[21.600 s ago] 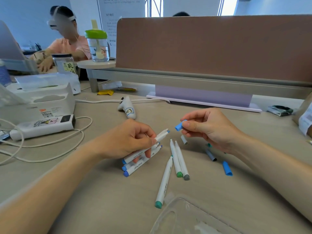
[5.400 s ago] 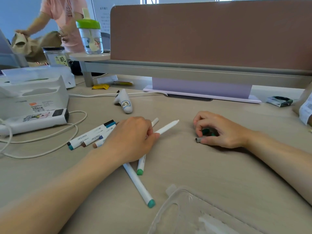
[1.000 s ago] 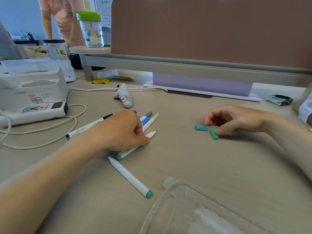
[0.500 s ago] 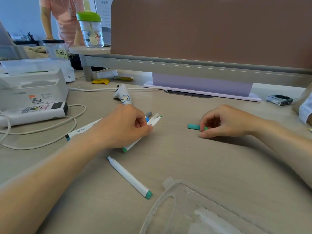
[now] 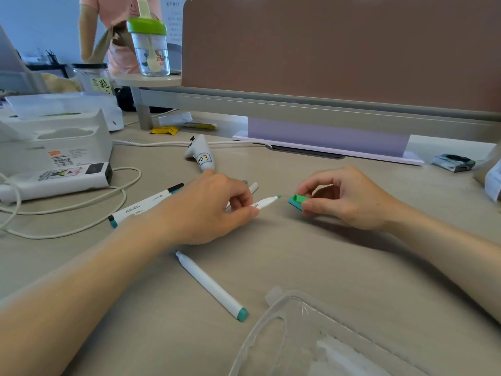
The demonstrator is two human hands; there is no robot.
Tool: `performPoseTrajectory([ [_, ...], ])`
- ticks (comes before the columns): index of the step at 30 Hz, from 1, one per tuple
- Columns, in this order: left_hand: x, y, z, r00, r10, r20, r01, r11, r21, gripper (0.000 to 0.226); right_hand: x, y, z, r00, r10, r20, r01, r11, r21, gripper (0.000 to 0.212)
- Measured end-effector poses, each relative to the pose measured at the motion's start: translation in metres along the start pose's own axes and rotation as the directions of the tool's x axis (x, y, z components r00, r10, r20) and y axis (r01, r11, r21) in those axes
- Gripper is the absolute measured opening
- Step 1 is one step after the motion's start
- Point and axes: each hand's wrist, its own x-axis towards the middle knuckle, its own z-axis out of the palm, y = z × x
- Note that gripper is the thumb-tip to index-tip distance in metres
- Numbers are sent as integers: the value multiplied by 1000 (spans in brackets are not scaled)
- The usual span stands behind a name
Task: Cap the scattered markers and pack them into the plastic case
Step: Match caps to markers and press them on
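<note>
Head view: the left hand (image 5: 208, 207) pinches the green marker (image 5: 267, 201) between thumb and forefinger, lifted off the desk (image 5: 325, 261), its bare tip pointing to 3 o'clock. Just past that tip, with a small gap between, the right hand (image 5: 349, 199) pinches the green cap (image 5: 300, 198) at its fingertips, the open end turned toward the tip. A teal cap (image 5: 294, 203) sits right under the green one, against the thumb (held or only lying there, I cannot tell). At 6 o'clock from the left hand the teal marker (image 5: 208, 284) lies flat on the desk, bare tip near the wrist, coloured end toward 5 o'clock. More markers (image 5: 143, 206) lie at 9 o'clock, partly hidden behind the hand. The clear case (image 5: 284, 316) sits at 5 o'clock of the view, cut by the bottom edge. A controller (image 5: 202, 156) lies at 12 o'clock from the left hand.
</note>
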Motion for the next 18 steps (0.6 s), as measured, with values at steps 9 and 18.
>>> performPoseTrajectory([
  [9, 0, 0, 3, 999, 51, -17, -51, 999, 2, 19, -1, -9, 8, 1000, -13, -26, 16, 993, 113, 19],
  [18, 0, 4, 4, 996, 92, 12, -92, 996, -6, 16, -4, -21, 15, 999, -23, -40, 28, 992, 124, 21],
])
